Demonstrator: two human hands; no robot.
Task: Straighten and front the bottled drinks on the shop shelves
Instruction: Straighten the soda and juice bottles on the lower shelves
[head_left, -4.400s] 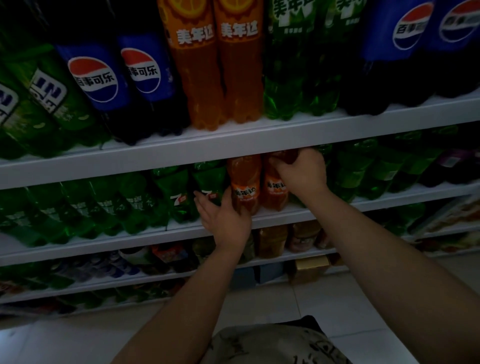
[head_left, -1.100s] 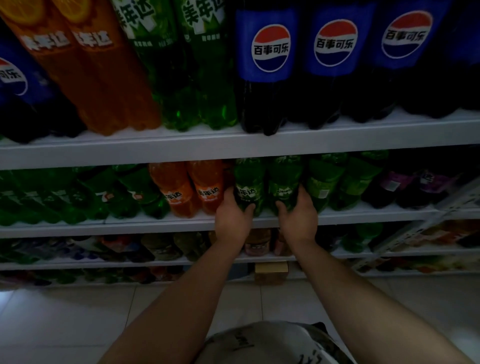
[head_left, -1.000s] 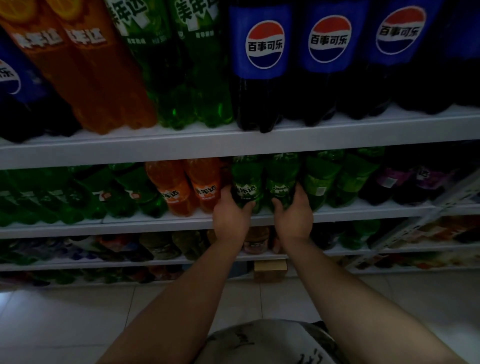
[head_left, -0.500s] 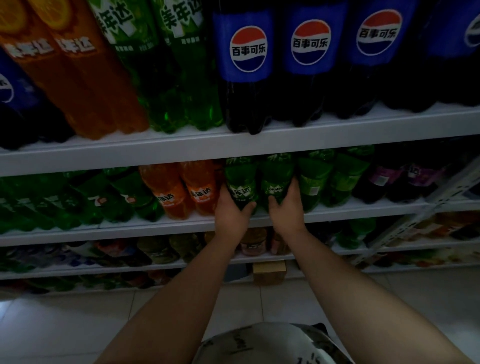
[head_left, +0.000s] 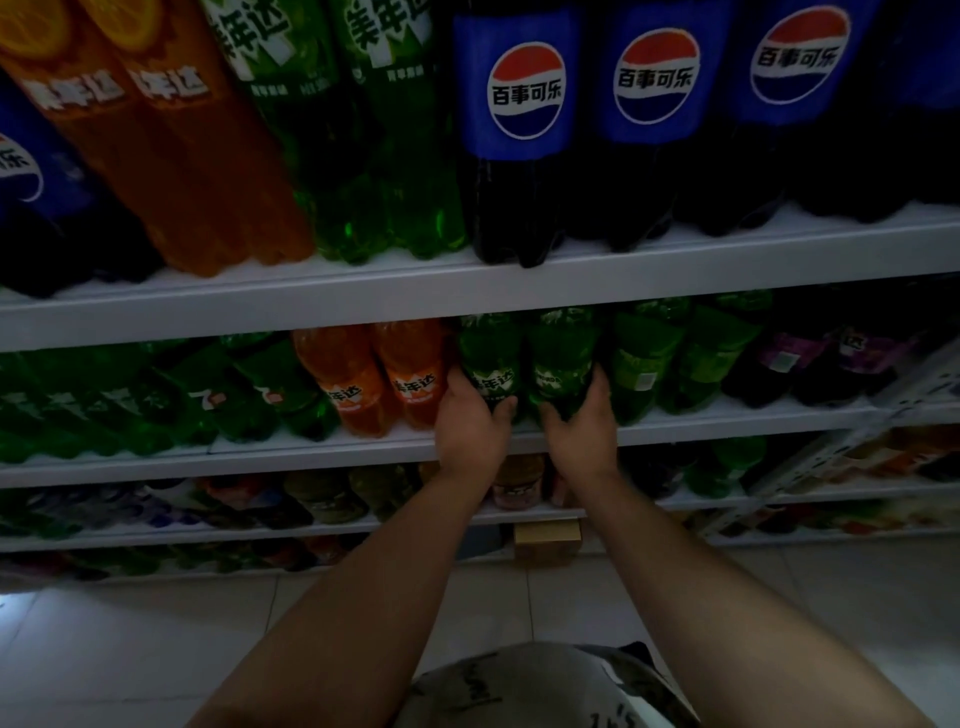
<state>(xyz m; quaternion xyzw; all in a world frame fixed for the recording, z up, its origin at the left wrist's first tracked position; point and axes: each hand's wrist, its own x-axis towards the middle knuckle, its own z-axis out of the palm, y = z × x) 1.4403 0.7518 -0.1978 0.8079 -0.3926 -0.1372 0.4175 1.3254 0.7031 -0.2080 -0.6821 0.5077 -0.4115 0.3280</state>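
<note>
Standing at the front edge of the middle shelf (head_left: 727, 422), the left green bottle (head_left: 491, 358) is gripped low by the left hand (head_left: 470, 418) and the right green bottle (head_left: 558, 358) by the right hand (head_left: 582, 423). The orange bottles (head_left: 410, 374) just beside, handled seconds ago, have been released label-forward. The green pair is judged to be the step in hand.

Two green bottles (head_left: 491, 364) stand upright, side by side, at the middle shelf's (head_left: 311, 454) front edge.

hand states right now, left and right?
Left hand: gripping a green bottle.
Right hand: gripping the neighbouring green bottle.
</note>
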